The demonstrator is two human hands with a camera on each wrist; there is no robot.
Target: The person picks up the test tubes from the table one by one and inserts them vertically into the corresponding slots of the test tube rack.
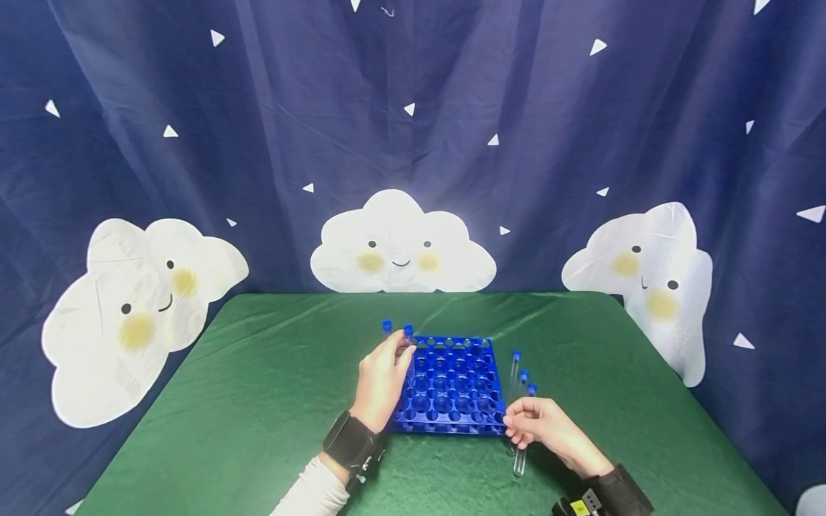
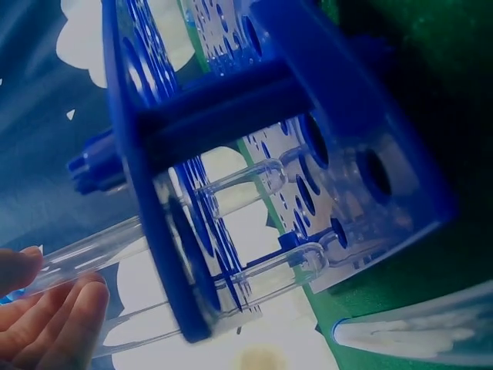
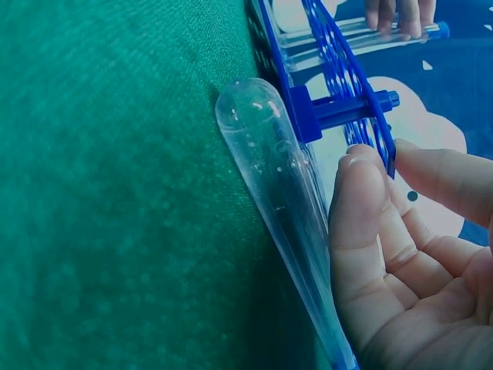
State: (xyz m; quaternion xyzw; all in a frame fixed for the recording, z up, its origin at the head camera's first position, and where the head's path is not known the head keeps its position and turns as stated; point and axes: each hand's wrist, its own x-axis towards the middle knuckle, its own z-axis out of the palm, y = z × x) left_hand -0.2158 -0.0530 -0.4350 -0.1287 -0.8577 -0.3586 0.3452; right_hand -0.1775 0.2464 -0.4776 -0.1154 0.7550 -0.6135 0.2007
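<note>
A blue test tube rack (image 1: pixel 452 383) with rows of round holes stands in the middle of the green table. At its left edge my left hand (image 1: pixel 381 376) pinches a clear test tube (image 2: pixel 96 250) near its blue cap; the tube passes into the rack. Another blue-capped tube (image 2: pixel 146 324) sits in the rack beside it. My right hand (image 1: pixel 538 428) holds the rack's front right corner between thumb and forefinger (image 3: pixel 443 173). Beneath and beside that hand, several capped tubes (image 3: pixel 273 177) lie on the table, partly hidden by it.
The green tablecloth (image 1: pixel 258 401) spreads around the rack on all sides. Behind the table hangs a dark blue curtain (image 1: pixel 400 150) printed with white clouds and triangles. Each wrist wears a black band (image 1: pixel 351 441) with a small device.
</note>
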